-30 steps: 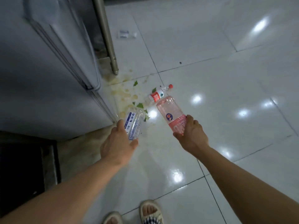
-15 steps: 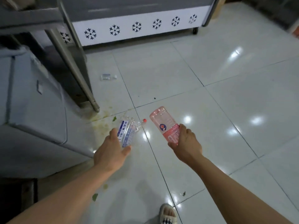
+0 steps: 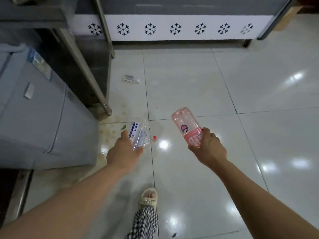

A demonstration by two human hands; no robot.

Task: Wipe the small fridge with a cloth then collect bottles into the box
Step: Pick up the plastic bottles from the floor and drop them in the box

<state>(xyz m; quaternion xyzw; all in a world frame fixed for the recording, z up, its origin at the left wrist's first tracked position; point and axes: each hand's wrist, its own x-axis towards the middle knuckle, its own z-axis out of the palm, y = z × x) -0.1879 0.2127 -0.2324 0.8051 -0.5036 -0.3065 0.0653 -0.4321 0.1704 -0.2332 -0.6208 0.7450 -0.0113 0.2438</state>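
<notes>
My left hand (image 3: 123, 151) grips a clear crumpled bottle (image 3: 138, 131) with a blue and white label. A small bottle with a red cap (image 3: 151, 139) pokes out just beside it, partly hidden; I cannot tell whether it is held or lies on the floor. My right hand (image 3: 208, 146) holds a pink bottle (image 3: 187, 125) by its labelled lower part, base pointing away from me. The small grey fridge (image 3: 43, 114) stands at the left. Another clear bottle (image 3: 130, 78) lies on the floor farther off. No box is in view.
A metal table leg (image 3: 93, 80) slants down beside the fridge. A chest freezer with a white snowflake panel (image 3: 176, 29) runs along the back. Yellowish stains and a green leaf (image 3: 123, 127) mark the tiles near the fridge. My sandalled foot (image 3: 148, 197) is below.
The view has lifted from the floor toward the freezer as I stood up. Both hands rose with their bottles; the red-capped small bottle shifted from mid-floor to beside my left hand.
</notes>
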